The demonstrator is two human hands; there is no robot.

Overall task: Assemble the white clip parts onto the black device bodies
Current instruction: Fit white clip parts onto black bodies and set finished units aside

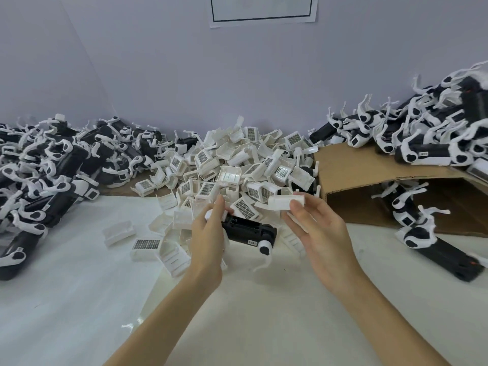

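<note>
Head | L hand (208,233) fingers grip black body (248,229) | R hand (317,231) fingers pinch white clip (286,202)

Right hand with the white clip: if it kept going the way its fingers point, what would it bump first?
Probably the pile of white clip parts just beyond the right hand and its white clip, though depth is hard to judge.

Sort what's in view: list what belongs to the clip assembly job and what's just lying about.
In the job:
left hand, gripping black device body
right hand, pinching white clip part
pile of white clips

Lying about:
cardboard box
paper on the wall
</note>
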